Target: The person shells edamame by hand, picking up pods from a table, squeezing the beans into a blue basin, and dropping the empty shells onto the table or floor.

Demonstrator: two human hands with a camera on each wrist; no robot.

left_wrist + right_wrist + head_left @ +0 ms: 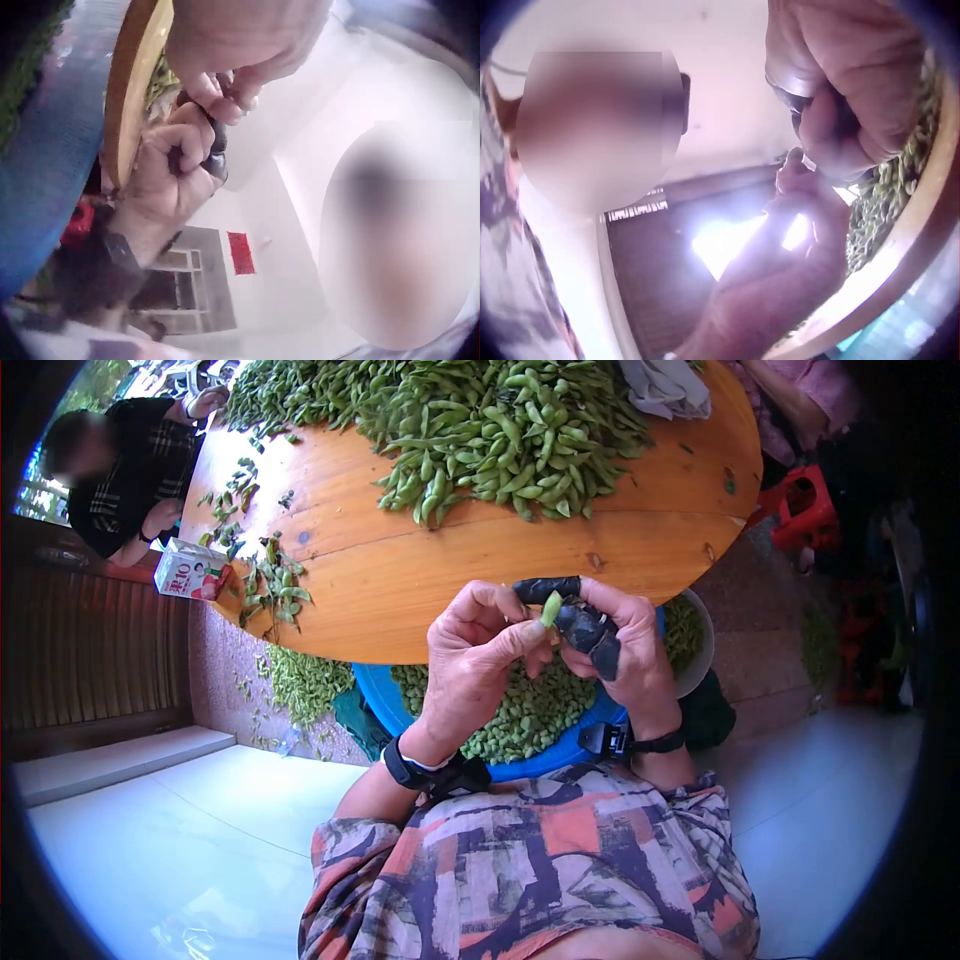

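Observation:
Both hands meet over the near edge of the round wooden table, above a blue tub (373,695) of shelled green beans (535,715). Between thumb and fingers, the left hand (475,645) pinches a green soybean pod (551,609) that points upward. The right hand (630,635), with black coverings (585,628) on its thumb and index finger, grips the same pod from the other side. In the left wrist view the right hand's other fingers (180,150) are curled in. The right wrist view hides the pod behind the hands.
A big heap of soybean pods (500,430) covers the far side of the table (400,595). A carton (190,570) and stray stems (275,585) lie at left. A bowl (708,645) stands right of the tub; husks (305,680) lie on the floor. People sit at left and upper right.

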